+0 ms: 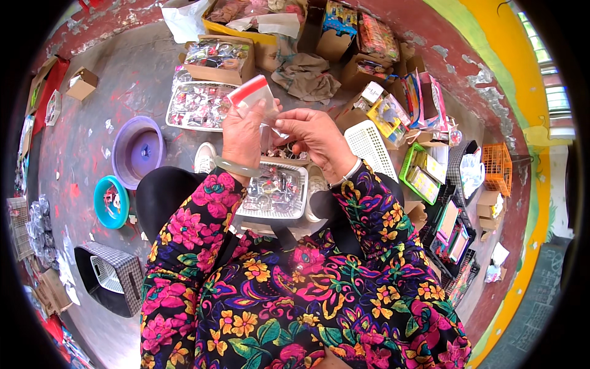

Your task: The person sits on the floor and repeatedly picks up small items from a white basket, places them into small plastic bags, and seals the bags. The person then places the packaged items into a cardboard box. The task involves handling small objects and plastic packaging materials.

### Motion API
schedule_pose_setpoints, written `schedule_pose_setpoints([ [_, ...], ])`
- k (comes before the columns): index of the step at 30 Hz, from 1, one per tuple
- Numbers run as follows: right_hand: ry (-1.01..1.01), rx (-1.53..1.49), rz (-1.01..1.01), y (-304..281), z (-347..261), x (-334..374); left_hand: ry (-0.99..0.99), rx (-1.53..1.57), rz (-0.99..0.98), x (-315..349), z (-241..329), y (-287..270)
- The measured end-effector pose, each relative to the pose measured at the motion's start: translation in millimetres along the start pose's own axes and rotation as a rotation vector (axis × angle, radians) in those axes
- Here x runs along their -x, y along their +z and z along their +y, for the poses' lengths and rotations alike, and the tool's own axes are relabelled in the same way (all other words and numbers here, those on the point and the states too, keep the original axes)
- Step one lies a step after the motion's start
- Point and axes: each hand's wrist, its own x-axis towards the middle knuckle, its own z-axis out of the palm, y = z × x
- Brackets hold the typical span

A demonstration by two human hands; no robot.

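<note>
Up in front of me is a small clear plastic bag (251, 93) with a red strip along its top. My left hand (244, 132) is closed on it, thumb up against the plastic. My right hand (319, 140) pinches the bag's lower right side with thumb and forefinger. Whether anything lies inside the bag is hidden by the fingers. Below the hands, between my knees, a white plastic basket (303, 194) holds many small wrapped pieces. Beyond the left hand, a white tray (195, 126) is filled with small packets.
A purple basin (158, 136) and a teal basin (100, 206) stand on the floor at left, near a checked bin (132, 277). Cardboard boxes (221, 75) of goods line the far side. A green basket (405, 175) and an orange crate (498, 167) are at right.
</note>
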Motion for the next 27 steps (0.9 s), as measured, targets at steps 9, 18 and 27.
schedule_pose_setpoints([
  [9,-0.003,-0.027,0.058,1,5,-4,-0.031,0.112,-0.026,-8,-6,-7],
  [18,-0.057,0.068,0.049,-4,5,-6,0.02,0.161,0.015,-12,3,-11],
  [27,-0.009,0.521,0.082,-23,-28,1,0.05,0.166,0.056,-17,17,-17],
])
